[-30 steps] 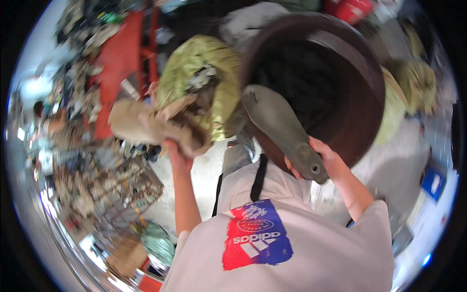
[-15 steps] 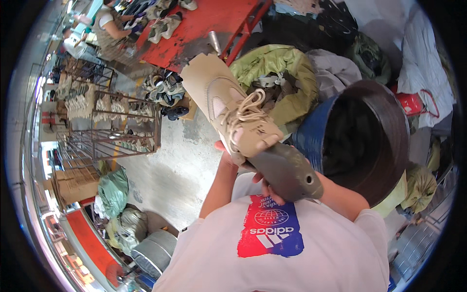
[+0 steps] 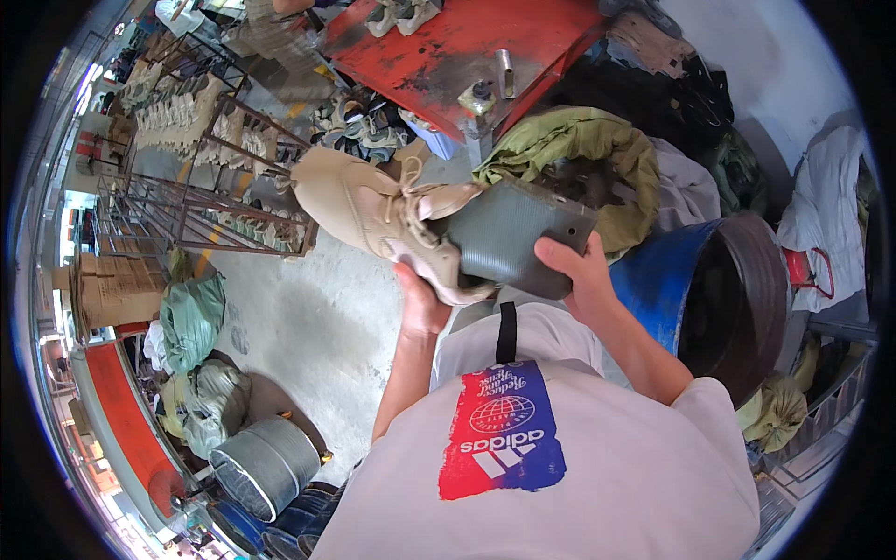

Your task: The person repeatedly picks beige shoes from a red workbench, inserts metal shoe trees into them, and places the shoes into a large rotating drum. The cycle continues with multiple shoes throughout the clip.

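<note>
A beige lace-up boot (image 3: 359, 201) is held up in front of my body, its toe pointing to the far left. Out of its opening sticks a dark grey-green shoe last (image 3: 509, 238) with a ribbed face and a small hole near its end. My left hand (image 3: 422, 301) supports the boot from below at the heel side, with part of its fingers hidden behind it. At the other end my right hand (image 3: 579, 269) grips the last, thumb laid on the ribbed face and fingers behind.
Ahead stands a red table (image 3: 448, 61) with shoes and a metal tube on it. To the right are an olive sack (image 3: 625, 154) and a blue drum (image 3: 658, 271). Shoe racks (image 3: 238, 201) fill the left; a metal drum (image 3: 266, 467) stands near left.
The boot has tipped over to the left and come lower. My right hand has moved up onto the last, whose ribbed face now shows. The whole view has turned somewhat.
</note>
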The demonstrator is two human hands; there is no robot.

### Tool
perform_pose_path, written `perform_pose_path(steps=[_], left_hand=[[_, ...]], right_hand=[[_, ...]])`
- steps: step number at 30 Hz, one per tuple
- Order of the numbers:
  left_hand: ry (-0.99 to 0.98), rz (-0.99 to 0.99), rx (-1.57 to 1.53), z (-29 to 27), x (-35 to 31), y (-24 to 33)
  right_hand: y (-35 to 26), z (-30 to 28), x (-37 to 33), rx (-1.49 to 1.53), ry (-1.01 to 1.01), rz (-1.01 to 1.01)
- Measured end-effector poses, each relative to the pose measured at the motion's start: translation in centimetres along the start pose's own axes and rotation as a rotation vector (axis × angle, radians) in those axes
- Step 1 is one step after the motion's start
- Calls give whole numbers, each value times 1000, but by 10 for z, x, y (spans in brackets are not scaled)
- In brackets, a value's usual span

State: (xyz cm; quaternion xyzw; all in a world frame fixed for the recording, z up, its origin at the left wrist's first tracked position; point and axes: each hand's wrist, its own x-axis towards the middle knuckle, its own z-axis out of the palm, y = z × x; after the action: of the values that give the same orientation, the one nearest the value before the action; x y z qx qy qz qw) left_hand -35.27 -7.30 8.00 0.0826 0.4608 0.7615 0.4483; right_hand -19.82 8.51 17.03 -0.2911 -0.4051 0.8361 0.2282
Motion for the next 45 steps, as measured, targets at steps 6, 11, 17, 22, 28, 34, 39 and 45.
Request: perform_pose_path(steps=[6,11,17,22,28,34,39,45], left_hand=[[-94,38,65,10,12,38],[55,-65,-172,-7,47,63],[33,13,186,-35,131,69],[79,-33,265,-35,221,88],[85,-53,408,-31,332,96],[49,-149,533,-25,387,111],[-64,-139,862,-15,411,136],[-438,-211,1530,62,419,185]], right_hand=[[37,34,39,218,48,-4],[50,39,90,262,29,51],[65,38,162,195,100,105],[76,15,245,17,125,169],[75,3,329,189,108,363],[72,-5,374,301,131,423],[58,0,388,443,139,419],[45,-40,396,399,150,578]])
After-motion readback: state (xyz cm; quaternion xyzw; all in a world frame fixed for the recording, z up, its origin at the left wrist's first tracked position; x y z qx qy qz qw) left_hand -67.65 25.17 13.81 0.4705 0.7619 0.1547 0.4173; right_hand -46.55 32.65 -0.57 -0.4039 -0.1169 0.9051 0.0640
